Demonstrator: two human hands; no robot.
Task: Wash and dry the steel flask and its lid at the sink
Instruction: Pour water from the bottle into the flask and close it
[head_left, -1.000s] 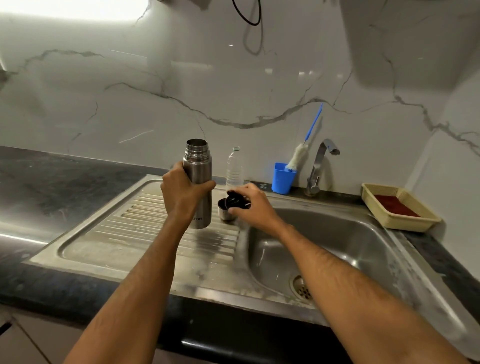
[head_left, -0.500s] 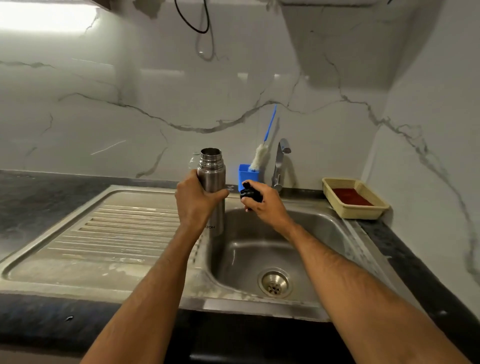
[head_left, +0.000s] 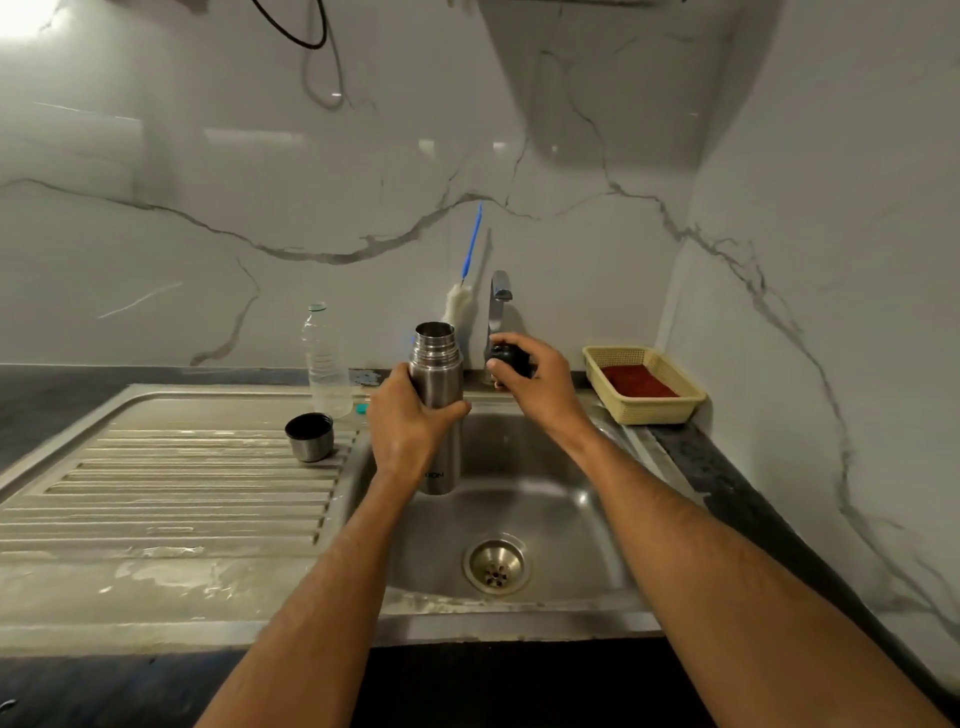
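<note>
We gripped the open flask (head_left: 436, 405) in our left hand (head_left: 408, 426), stopper (head_left: 509, 358) pinched in our right hand (head_left: 535, 384) (tap (head_left: 497, 312) dry); washing and drying remained.

At centre frame the left hand (head_left: 410, 421) holds the flask (head_left: 437, 410) upright over the sink basin (head_left: 566, 514), with the right hand (head_left: 530, 384) just to its right, holding the stopper (head_left: 506, 356) in front of the tap (head_left: 497, 306). Left of the basin, the cup lid (head_left: 309, 436) stands on the draining board (head_left: 171, 488), with a plastic bottle (head_left: 324, 358) just behind it. A brush (head_left: 462, 291) rises behind the flask, the drain (head_left: 496, 565) lies below it in the basin, and a basket (head_left: 644, 384) sits on the counter at right.
</note>
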